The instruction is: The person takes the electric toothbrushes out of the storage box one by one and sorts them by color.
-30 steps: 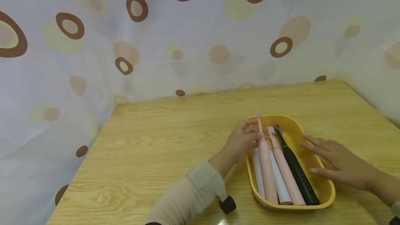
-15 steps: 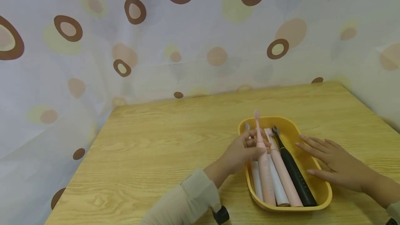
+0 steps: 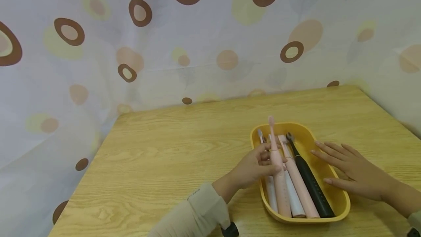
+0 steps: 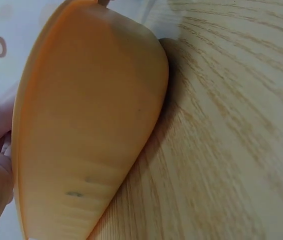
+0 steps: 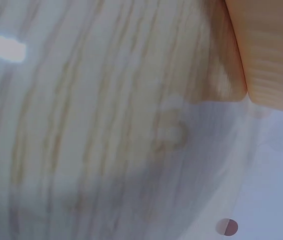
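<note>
- Left hand (image 3: pixel 250 167) grasping pale pink slim-handled electric toothbrush (image 3: pixel 281 193), thumb and fingers round its upper handle.
- That brush is over the left part of the yellow rounded-rectangular tray (image 3: pixel 304 129), head pointing away from the person.
- Right hand (image 3: pixel 356 175) grasping nothing, fingers extended at tray's right rim.
- In tray: second pale pink toothbrush (image 3: pixel 302 189), black cylindrical-handled toothbrush (image 3: pixel 314 182) right of it, white cylindrical handles (image 3: pixel 295 200).
- Tray sits on wood-grain table (image 3: pixel 181 149).

The left grip (image 3: pixel 252 166) partly hides the leftmost white toothbrush (image 3: pixel 272 195); the left sleeve (image 3: pixel 197 212) is cropped.
</note>
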Demonstrator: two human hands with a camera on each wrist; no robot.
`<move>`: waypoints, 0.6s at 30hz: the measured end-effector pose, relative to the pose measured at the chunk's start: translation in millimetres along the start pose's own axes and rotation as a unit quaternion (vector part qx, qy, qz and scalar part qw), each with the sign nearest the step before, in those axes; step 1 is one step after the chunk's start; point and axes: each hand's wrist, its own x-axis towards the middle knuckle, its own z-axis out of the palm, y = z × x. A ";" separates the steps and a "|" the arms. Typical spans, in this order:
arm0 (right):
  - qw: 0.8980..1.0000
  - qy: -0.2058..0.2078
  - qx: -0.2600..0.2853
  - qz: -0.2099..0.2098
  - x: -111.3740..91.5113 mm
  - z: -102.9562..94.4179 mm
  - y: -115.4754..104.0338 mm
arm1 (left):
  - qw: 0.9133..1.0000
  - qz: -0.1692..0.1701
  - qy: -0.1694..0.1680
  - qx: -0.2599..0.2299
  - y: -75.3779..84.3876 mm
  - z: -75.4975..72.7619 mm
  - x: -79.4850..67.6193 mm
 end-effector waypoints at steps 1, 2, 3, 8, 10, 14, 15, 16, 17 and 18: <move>1.000 -0.001 0.002 0.000 0.8 -0.2 0.6 | 1.000 0.001 0.000 0.003 0.1 -0.6 0.1; 1.000 -0.002 0.004 0.000 1.6 -0.7 1.3 | 1.000 0.002 -0.001 0.005 -0.4 -1.3 0.2; 1.000 -0.004 0.006 0.000 2.4 -1.2 1.9 | 1.000 0.001 -0.001 0.009 -0.5 -1.9 0.5; 1.000 -0.009 0.006 0.001 4.1 -4.3 1.1 | 1.000 -0.020 0.003 0.021 0.7 -2.4 -1.0; 1.000 -0.007 0.005 -0.002 4.6 -5.0 0.5 | 0.999 -0.029 0.009 0.017 2.2 -1.6 -1.7; 1.000 -0.004 0.004 -0.010 5.6 -5.7 0.4 | 0.999 -0.032 0.027 0.011 3.8 0.2 -2.2; 1.000 -0.004 0.002 -0.014 6.0 -5.8 0.5 | 0.999 -0.030 0.032 0.012 3.8 0.5 -2.3; 1.000 -0.004 0.002 -0.018 6.3 -5.8 0.7 | 0.999 -0.026 0.036 0.013 3.7 0.6 -2.2; 1.000 -0.003 0.002 -0.022 6.6 -5.6 0.9 | 0.999 -0.023 0.039 0.013 3.7 0.5 -2.2; 1.000 -0.003 0.001 -0.026 7.0 -5.4 1.1 | 0.999 -0.020 0.043 0.013 3.8 0.4 -2.3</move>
